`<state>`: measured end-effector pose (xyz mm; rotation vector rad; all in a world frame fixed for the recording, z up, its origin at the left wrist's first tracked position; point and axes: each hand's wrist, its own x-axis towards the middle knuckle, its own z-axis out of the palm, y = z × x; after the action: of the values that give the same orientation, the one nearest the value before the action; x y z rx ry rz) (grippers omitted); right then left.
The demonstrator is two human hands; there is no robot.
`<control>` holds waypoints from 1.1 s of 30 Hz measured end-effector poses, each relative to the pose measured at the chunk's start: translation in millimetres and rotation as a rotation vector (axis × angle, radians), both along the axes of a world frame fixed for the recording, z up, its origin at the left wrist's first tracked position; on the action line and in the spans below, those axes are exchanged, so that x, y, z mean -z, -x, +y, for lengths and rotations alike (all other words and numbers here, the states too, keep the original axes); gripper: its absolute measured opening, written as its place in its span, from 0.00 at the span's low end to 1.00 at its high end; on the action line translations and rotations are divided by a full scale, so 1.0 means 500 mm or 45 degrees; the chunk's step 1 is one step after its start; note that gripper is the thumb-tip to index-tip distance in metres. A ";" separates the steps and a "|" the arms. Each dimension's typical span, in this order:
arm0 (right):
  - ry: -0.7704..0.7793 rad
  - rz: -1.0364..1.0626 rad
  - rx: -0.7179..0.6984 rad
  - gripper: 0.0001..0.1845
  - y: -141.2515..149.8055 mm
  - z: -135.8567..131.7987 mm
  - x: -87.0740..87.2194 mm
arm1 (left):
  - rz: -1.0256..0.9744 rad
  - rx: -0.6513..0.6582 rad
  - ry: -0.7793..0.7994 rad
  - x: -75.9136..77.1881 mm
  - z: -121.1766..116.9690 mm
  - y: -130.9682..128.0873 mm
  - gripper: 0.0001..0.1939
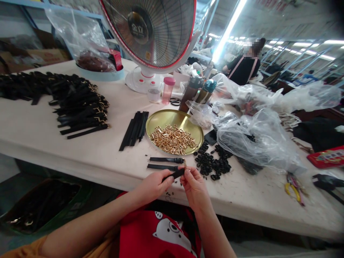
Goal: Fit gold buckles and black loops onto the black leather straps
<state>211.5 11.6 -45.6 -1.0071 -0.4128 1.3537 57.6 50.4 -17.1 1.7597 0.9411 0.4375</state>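
Between my two hands, over the table's front edge, is a short black strap (176, 174). My left hand (158, 184) grips it near one end, thumb and fingers pressed together. At its other end my right hand (194, 182) pinches it; what lies under those fingertips is hidden. Just beyond, two more black straps (165, 160) lie side by side, the farther with a gold buckle at its right end. A round gold tray (152, 123) behind them bears a heap of small gold buckles (173, 139). Right of it lies a pile of small black loops (212, 161).
Plain black strips (134, 129) lie left of the tray, and many buckled straps (80, 107) are heaped farther left. A fan heater (150, 32), bottles (190, 93) and clear plastic bags (258, 136) stand behind. Yellow-handled pliers (292, 190) lie at right. A person (243, 68) is in the background.
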 end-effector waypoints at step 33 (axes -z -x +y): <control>0.100 -0.360 -0.021 0.12 0.033 -0.043 0.027 | -0.124 0.044 0.337 0.042 0.005 -0.008 0.13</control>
<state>195.0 -9.8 -59.0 -1.2691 -0.5833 1.2533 61.8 52.8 -38.1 1.4993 0.8568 0.3559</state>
